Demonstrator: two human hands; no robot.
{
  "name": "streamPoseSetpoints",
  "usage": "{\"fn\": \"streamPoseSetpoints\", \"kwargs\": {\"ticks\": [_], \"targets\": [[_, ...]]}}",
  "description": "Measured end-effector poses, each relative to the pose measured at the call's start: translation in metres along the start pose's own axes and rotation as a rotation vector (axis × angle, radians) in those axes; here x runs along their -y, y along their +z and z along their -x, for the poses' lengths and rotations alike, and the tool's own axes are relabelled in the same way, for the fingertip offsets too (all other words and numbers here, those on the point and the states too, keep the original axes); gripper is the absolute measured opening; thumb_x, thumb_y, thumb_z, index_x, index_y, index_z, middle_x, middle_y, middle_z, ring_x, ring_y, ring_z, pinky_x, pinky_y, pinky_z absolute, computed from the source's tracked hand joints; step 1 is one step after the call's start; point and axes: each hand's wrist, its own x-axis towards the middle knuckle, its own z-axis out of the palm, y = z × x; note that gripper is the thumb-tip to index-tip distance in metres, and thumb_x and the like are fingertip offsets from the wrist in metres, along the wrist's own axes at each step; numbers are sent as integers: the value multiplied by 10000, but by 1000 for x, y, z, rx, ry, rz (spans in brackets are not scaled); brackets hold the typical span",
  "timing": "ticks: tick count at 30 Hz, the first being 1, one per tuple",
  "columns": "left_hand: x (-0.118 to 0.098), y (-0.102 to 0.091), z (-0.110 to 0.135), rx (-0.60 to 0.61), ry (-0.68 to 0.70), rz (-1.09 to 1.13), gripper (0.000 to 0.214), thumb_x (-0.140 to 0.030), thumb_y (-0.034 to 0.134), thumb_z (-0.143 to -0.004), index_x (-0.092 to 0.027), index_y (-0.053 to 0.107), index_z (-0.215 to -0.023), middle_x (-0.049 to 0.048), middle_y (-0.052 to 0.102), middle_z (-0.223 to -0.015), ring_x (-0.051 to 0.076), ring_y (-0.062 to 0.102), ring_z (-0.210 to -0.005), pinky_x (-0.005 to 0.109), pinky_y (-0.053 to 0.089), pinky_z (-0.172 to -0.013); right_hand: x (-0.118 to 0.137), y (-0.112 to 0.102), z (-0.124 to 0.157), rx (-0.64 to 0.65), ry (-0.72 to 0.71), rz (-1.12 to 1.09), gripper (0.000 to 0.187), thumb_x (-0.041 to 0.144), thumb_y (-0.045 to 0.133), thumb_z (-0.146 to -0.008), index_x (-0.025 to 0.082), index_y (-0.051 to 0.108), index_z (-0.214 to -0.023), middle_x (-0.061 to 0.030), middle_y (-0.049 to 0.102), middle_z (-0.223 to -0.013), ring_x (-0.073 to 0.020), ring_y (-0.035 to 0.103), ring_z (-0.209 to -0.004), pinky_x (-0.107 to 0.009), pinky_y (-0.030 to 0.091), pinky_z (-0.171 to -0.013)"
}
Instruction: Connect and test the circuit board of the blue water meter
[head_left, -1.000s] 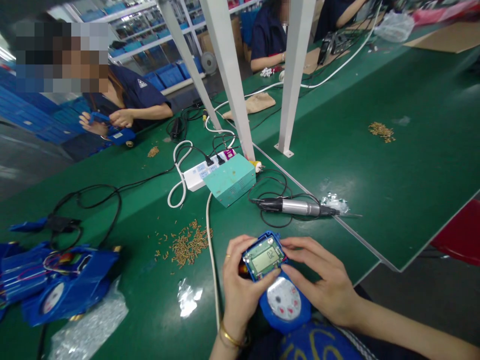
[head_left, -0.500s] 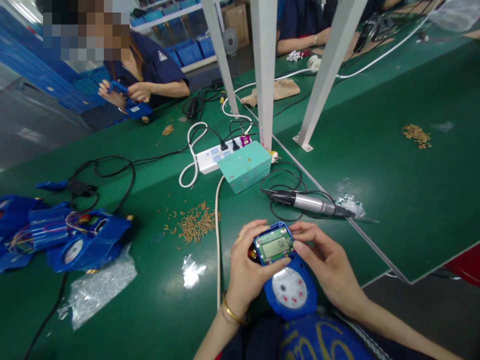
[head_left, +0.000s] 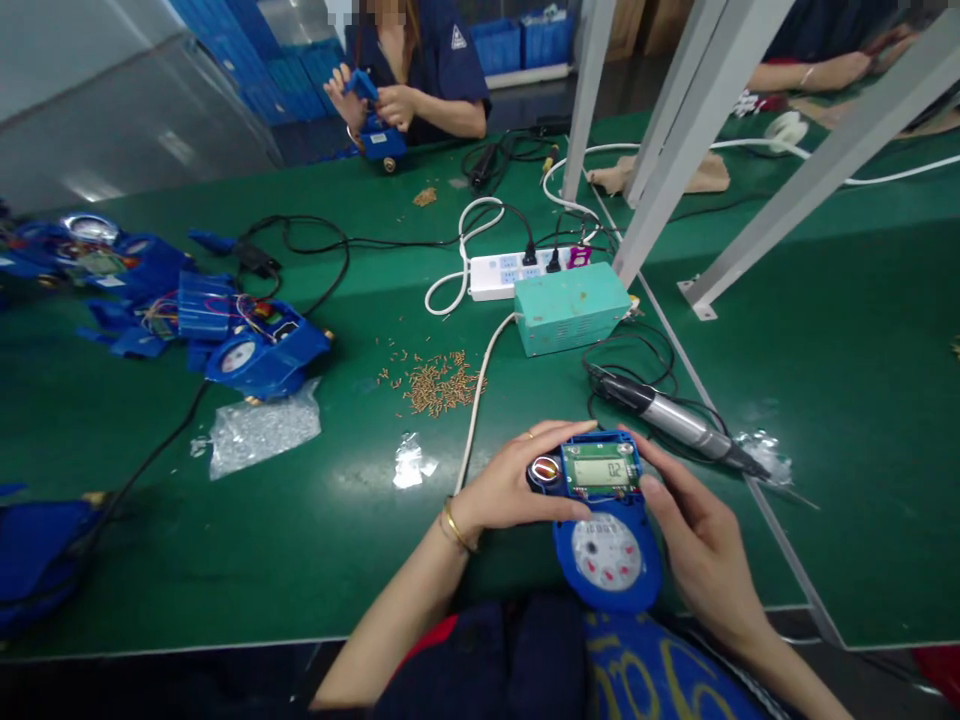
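A blue water meter [head_left: 609, 560] is held near the front edge of the table, close to my body. Its upper part shows a green circuit board with a small lit display [head_left: 600, 472], and below that sits a round white dial. My left hand [head_left: 517, 485] wraps its left side, thumb across the front, beside a round metal-rimmed fitting [head_left: 544, 469]. On the right side my right hand [head_left: 694, 530] grips the housing, with its thumb at the display's edge. An electric screwdriver [head_left: 671, 418] lies just beyond the meter.
Brass screws [head_left: 442, 384] lie in a loose pile, left of a teal box [head_left: 574, 308] and a power strip [head_left: 491, 278]. More blue meters [head_left: 255, 350] and a plastic bag of small parts [head_left: 264, 430] are at left. Metal posts [head_left: 705, 160] rise at right. A co-worker [head_left: 420, 80] handles another meter.
My view has swung left, so the table's contents appear further right. The meter stays in both hands; its left fitting now shows more plainly, and the display reads upright.
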Motion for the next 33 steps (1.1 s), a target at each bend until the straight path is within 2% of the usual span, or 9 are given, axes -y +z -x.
{"fn": "streamPoseSetpoints", "kwargs": {"ticks": [5, 9, 14, 18, 20, 23, 26, 29, 33], "targets": [[-1, 6, -1, -62, 69, -39, 766, -295, 850, -694, -283, 546, -1397, 99, 631, -1351, 275, 592, -1271, 454, 473, -1096, -1, -5, 1, -2, -9, 58, 432, 431, 563, -965, 241, 611, -1350, -77, 613, -1373, -254, 589, -1267, -413, 476, -1088], [-1, 7, -4, -134, 92, -97, 706, -289, 855, -652, -273, 619, -1316, 104, 612, -1401, 308, 540, -1346, 506, 438, -1124, -8, -16, -8, 114, -78, 78, 447, 388, 563, -974, 280, 548, -1408, -67, 568, -1427, -241, 561, -1301, -409, 461, -1102], [3, 7, -6, -173, 146, -128, 686, -309, 867, -624, -265, 645, -1272, 93, 665, -1341, 307, 530, -1363, 561, 324, -1192, -11, -29, -27, 302, -340, 213, 515, 343, 507, -1005, 312, 410, -1510, -53, 477, -1510, -230, 459, -1394, -433, 374, -1170], [7, 12, -3, -221, 136, -97, 728, -292, 853, -638, -268, 606, -1324, 80, 708, -1273, 288, 662, -1208, 577, 316, -1194, -7, -32, -33, 315, -521, 327, 560, 321, 534, -994, 296, 379, -1531, -55, 507, -1483, -227, 509, -1353, -386, 428, -1139], [8, 16, -1, -250, 152, -105, 747, -287, 833, -653, -264, 580, -1356, 68, 725, -1243, 281, 693, -1154, 558, 362, -1176, -7, -32, -32, 312, -513, 337, 592, 314, 577, -973, 279, 383, -1531, -66, 514, -1475, -245, 525, -1337, -404, 440, -1131], [5, 22, 1, -284, 161, -162, 739, -297, 791, -683, -204, 559, -1378, 109, 713, -1254, 294, 677, -1172, 489, 475, -1103, -12, -30, -29, 267, -448, 301, 600, 277, 630, -940, 258, 431, -1506, -80, 533, -1457, -266, 561, -1301, -445, 442, -1133], [-3, 29, 1, -289, 81, -223, 742, -272, 740, -686, -187, 525, -1391, 130, 677, -1293, 299, 656, -1175, 466, 474, -1097, -17, -29, -26, 211, -412, 278, 572, 255, 649, -921, 246, 486, -1470, -85, 554, -1435, -284, 588, -1268, -470, 463, -1119], [-12, 32, 1, -276, -3, -244, 764, -221, 689, -667, -189, 481, -1401, 130, 652, -1313, 311, 629, -1178, 481, 468, -1081, -17, -26, -24, 197, -383, 235, 536, 249, 645, -921, 232, 520, -1442, -91, 573, -1416, -281, 602, -1251, -429, 510, -1079], [-15, 28, 1, -229, 8, -228, 737, -189, 644, -662, -172, 479, -1380, 141, 637, -1309, 313, 614, -1174, 464, 479, -1060, -14, -23, -23, 183, -359, 141, 505, 234, 640, -925, 223, 536, -1418, -97, 608, -1374, -253, 639, -1202, -351, 563, -1009]]}}
